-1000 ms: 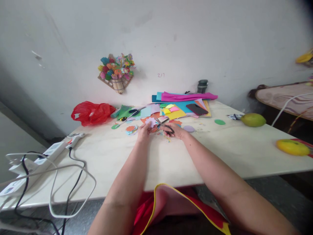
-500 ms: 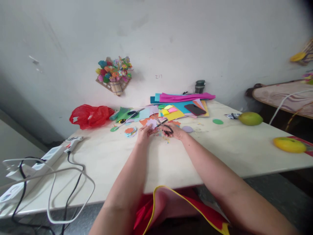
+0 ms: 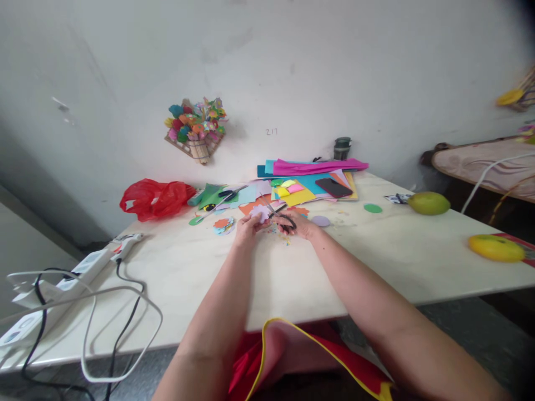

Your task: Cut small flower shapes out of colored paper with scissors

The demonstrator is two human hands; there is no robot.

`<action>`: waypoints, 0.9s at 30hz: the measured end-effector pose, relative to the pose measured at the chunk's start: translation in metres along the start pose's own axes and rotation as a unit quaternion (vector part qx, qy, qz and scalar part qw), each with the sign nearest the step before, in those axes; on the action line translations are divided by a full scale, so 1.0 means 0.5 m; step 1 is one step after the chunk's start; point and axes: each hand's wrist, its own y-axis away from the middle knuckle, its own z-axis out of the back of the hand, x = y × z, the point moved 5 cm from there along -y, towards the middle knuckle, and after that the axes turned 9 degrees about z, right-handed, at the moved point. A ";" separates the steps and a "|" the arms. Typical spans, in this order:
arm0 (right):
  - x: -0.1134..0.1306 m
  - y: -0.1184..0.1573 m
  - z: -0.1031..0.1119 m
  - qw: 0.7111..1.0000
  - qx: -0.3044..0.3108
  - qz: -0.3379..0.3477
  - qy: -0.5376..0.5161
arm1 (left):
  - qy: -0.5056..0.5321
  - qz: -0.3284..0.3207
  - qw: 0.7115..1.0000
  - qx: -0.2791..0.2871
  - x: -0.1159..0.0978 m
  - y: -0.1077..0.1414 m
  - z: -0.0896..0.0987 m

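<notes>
Pinched in my left hand (image 3: 249,226) is a lilac paper piece (image 3: 259,211) with a scalloped edge. My right hand (image 3: 296,224) is wrapped round the black handles of a pair of scissors (image 3: 288,224), whose blades point up and left beside the lilac paper. Small paper scraps (image 3: 286,239) lie under and between my hands. A stack of scalloped paper shapes with an orange one on top (image 3: 223,224) is left of my left hand. A plain lilac circle (image 3: 321,221) lies right of my right hand.
Coloured sheets (image 3: 307,184), a dark phone (image 3: 333,187) and other scissors (image 3: 229,194) lie behind my hands. A red plastic bag (image 3: 156,199) is at the left, above a white power strip (image 3: 83,273) with cables. A green fruit (image 3: 428,203) and yellow fruit (image 3: 496,248) sit right.
The scissor blades look slightly closer together beside the lilac paper. Both hands keep nearly the same place and hold.
</notes>
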 end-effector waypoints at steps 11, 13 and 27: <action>0.015 0.008 -0.010 1.000 0.016 -0.018 -0.005 | -0.028 -0.007 0.999 0.014 0.003 -0.007 0.005; 0.016 0.009 -0.010 1.000 0.013 -0.022 -0.005 | -0.034 -0.016 0.999 0.018 0.001 -0.007 0.005; 0.024 -0.001 0.020 0.990 -0.128 0.050 -0.023 | -0.137 -0.001 0.985 0.108 0.011 0.000 -0.015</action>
